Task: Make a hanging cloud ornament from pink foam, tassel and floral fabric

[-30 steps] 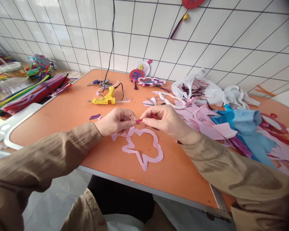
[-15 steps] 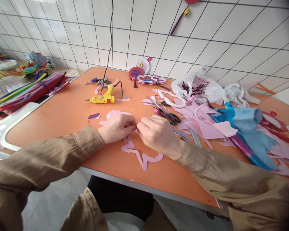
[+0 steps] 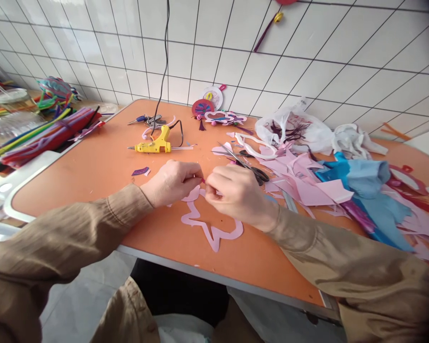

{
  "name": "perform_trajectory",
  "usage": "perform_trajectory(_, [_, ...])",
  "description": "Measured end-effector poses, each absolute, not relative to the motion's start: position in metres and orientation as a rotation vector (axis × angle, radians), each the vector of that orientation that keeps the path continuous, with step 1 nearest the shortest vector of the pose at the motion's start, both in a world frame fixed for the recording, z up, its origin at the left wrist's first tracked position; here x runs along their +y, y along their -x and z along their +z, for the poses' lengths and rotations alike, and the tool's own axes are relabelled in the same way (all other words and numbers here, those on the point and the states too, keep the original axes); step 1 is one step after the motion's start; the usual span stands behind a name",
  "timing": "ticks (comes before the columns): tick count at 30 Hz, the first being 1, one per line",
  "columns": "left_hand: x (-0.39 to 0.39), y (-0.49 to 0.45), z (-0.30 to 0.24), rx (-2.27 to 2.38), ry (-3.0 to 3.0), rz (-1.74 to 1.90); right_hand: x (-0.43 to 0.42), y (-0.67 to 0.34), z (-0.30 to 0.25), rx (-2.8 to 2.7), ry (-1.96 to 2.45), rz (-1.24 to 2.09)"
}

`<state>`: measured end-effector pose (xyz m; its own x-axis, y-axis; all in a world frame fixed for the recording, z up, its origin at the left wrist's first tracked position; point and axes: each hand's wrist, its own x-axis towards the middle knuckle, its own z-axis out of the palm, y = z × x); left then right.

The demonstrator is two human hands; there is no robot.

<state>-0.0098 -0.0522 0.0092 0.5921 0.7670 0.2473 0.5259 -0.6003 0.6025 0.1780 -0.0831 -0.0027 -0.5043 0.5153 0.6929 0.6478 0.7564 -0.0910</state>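
Note:
My left hand [image 3: 174,183] is closed in a pinch over the middle of the table. Fingertip to fingertip with it, my right hand [image 3: 238,194] is pinched shut too. A tiny pink-red bit shows between the two sets of fingers, too small to name. Below them lies a pink paper outline with wavy, pointed edges [image 3: 216,236], its upper part hidden by the hands. Another pink paper piece [image 3: 192,194] peeks out beneath my left hand. Just beyond my right hand are scissors with black handles [image 3: 259,175], partly covered by it.
A yellow glue gun [image 3: 157,144] with a cord lies ahead to the left, near some keys [image 3: 156,120]. Pink paper scraps [image 3: 300,176], blue material [image 3: 368,176] and a white plastic bag [image 3: 311,131] crowd the right. Pipe cleaners [image 3: 53,131] are piled at far left.
Both hands have risen slightly, still pinched together. My left hand now covers most of the pink paper piece that showed behind it. The pink-red bit at the fingertips shows more plainly.

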Motion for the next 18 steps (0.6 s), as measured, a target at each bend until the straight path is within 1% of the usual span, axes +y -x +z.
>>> perform_trajectory(2, [-0.051,0.01,0.007,1.002,-2.44,0.673,-0.085,-0.176,-0.005,-2.288,0.682,-0.485])
perform_trajectory(4, [-0.049,0.01,0.004,0.972,-2.483,0.643,-0.086,-0.176,-0.005,-2.324,0.595,-0.539])
perform_trajectory(7, [-0.044,0.012,0.004,1.043,-2.45,0.685,-0.082,-0.18,-0.001,-2.306,0.699,-0.332])
perform_trajectory(10, [-0.035,0.02,0.012,1.297,-2.455,0.708,-0.073,-0.187,0.003,-2.151,0.891,-0.052])
perform_trajectory(13, [-0.028,0.036,0.03,1.796,-2.538,0.453,-0.065,-0.193,0.004,-2.023,1.003,0.114])
perform_trajectory(15, [-0.028,0.049,0.043,2.082,-2.494,0.09,-0.062,-0.194,0.002,-1.989,1.055,0.219])
perform_trajectory(16, [-0.029,0.055,0.048,2.191,-2.438,-0.031,-0.06,-0.195,0.001,-1.976,1.075,0.273])
perform_trajectory(18, [-0.03,0.065,0.056,2.245,-2.418,-0.04,-0.058,-0.195,-0.002,-1.951,1.101,0.367])
